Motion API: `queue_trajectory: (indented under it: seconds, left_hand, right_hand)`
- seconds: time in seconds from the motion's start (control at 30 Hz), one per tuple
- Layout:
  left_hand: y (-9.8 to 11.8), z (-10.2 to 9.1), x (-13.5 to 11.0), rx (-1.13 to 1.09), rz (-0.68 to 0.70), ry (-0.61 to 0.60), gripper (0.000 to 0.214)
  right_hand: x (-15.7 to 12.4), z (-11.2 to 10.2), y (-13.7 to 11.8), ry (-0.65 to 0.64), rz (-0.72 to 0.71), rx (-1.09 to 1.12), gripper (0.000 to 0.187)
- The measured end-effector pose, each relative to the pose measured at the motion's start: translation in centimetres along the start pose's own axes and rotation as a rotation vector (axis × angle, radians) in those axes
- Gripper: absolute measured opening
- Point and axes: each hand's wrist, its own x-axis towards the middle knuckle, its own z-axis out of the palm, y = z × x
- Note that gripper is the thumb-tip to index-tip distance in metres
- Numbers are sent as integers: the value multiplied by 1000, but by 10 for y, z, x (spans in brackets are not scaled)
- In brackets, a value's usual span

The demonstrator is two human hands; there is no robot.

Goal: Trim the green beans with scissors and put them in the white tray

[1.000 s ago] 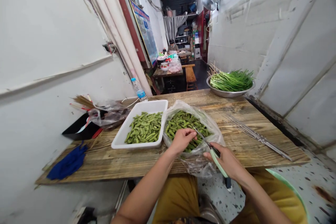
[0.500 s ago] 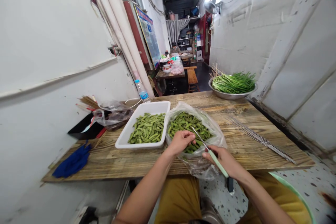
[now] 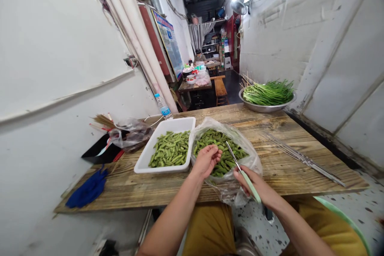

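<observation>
The right hand (image 3: 255, 184) closes firmly around the pale-green-handled knife (image 3: 247, 180), its blade slanting up-left over the cut green beans (image 3: 231, 152) in the plastic bag (image 3: 238, 196), nearer the left hand (image 3: 207, 162), whose curled grip shows nothing certain.

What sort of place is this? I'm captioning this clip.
Probably the narrow prep corridor of a small barbecue eatery, though that's a judgement: a white tray of cut green beans, long metal skewers on the plank table, and a steel basin of chives.
</observation>
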Motion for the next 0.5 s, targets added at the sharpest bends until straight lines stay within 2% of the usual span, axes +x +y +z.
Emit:
queue_trajectory:
  seconds: [0.2,0.5]
  left_hand:
    - [-7,9,-5,26,39,54,22]
    - [-14,22,-18,63,54,25,22]
  right_hand:
    - [1,0,-6,12,-8,-31,36]
    - [4,3,-13,47,10,22,36]
